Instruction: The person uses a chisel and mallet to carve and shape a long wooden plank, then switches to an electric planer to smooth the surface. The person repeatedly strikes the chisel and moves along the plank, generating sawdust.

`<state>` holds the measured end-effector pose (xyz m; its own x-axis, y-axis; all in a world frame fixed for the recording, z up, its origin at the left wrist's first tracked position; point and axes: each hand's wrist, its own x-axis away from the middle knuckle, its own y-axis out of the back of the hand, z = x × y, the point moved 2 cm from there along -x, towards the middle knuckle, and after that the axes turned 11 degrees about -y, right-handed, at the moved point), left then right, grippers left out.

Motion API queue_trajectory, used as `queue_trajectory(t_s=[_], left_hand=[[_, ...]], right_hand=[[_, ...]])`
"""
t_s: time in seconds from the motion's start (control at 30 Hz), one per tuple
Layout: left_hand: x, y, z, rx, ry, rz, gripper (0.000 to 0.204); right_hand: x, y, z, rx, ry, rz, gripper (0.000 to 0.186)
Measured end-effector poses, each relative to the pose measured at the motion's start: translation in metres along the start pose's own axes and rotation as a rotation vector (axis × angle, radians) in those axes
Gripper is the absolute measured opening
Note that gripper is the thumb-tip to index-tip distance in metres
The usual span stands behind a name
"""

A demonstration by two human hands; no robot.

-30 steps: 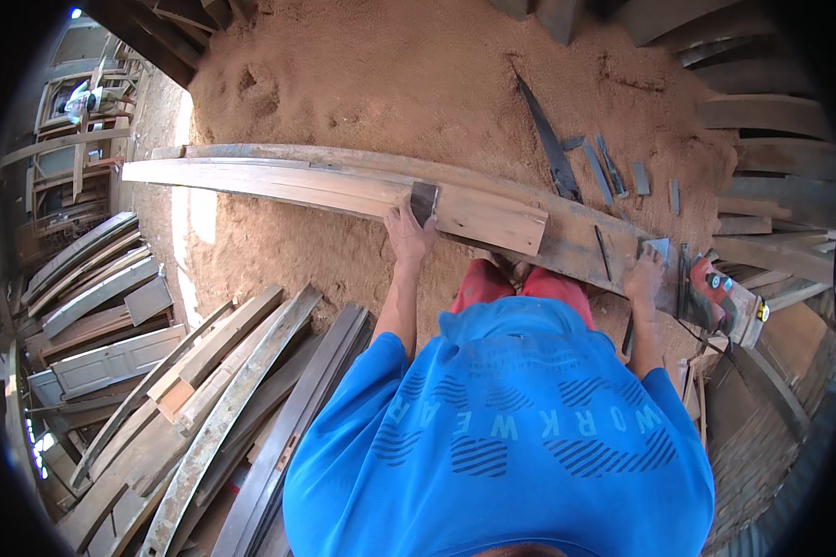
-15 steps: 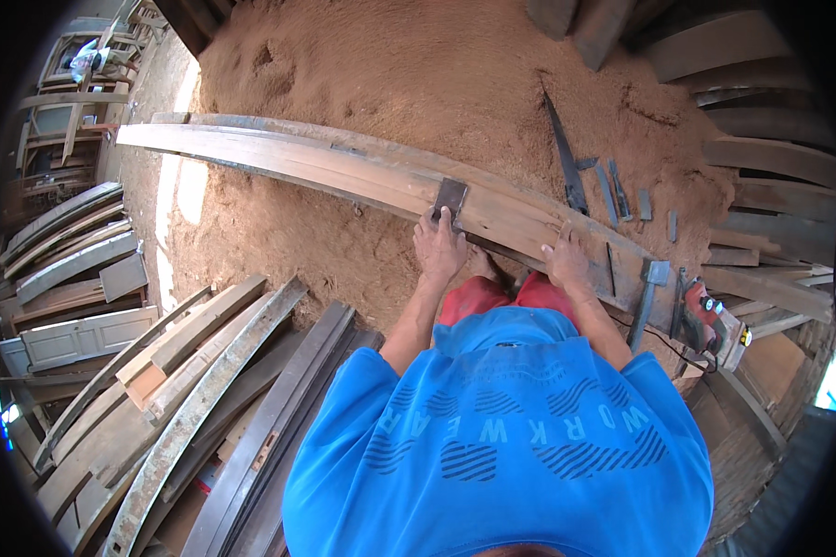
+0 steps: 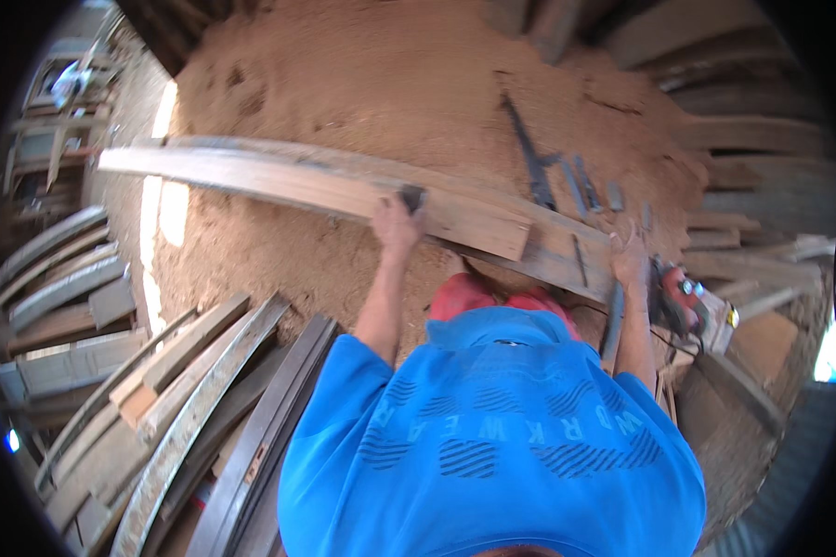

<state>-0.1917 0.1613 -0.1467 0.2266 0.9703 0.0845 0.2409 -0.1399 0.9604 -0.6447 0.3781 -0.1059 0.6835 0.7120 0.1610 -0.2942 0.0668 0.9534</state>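
My left hand [image 3: 398, 223] is closed around a small dark flat block [image 3: 412, 196] resting on a long pale wooden plank [image 3: 316, 188]. The plank lies along a wider, greyish board [image 3: 567, 255] that reaches further to the right. Past the plank's right end, my right hand [image 3: 630, 258] is over the board's end with its fingers stretched out, slightly blurred. Below that hand shows the handle of a hammer-like tool [image 3: 612, 325]; its head is hidden. A red power tool [image 3: 683, 295] stands just right of the hand.
A handsaw [image 3: 529, 158] and several chisel-like tools [image 3: 581, 186] lie on the sawdust-covered ground [image 3: 344, 84] beyond the board. Stacked timber [image 3: 195, 381] fills the lower left, and more planks [image 3: 762, 186] line the right side.
My right hand has left the plank's end and moved right to the board's end by the hammer-like tool. My left hand has shifted left along the plank with the dark block. The view has turned slightly.
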Motion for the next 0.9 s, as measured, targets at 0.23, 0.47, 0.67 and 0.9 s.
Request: queue_trajectory(t_s=[0.23,0.47,0.67,0.9], left_hand=[[0.005,-0.003,-0.023,-0.067,-0.029,-0.038,0.061],[0.004,-0.022,-0.028,-0.260,0.076,0.086,0.075],[0.032,-0.034,-0.066,-0.367,-0.102,0.228,0.086],[0.090,-0.035,-0.049,0.001,-0.002,-0.134,0.070]], right_hand=[[0.026,0.113,-0.317,0.333,-0.529,0.035,0.073],[0.025,0.101,-0.401,0.292,-0.359,0.026,0.071],[0.014,0.045,-0.537,-0.582,-0.377,0.392,0.025],[0.077,0.029,-0.447,-0.300,-0.588,0.217,0.043]])
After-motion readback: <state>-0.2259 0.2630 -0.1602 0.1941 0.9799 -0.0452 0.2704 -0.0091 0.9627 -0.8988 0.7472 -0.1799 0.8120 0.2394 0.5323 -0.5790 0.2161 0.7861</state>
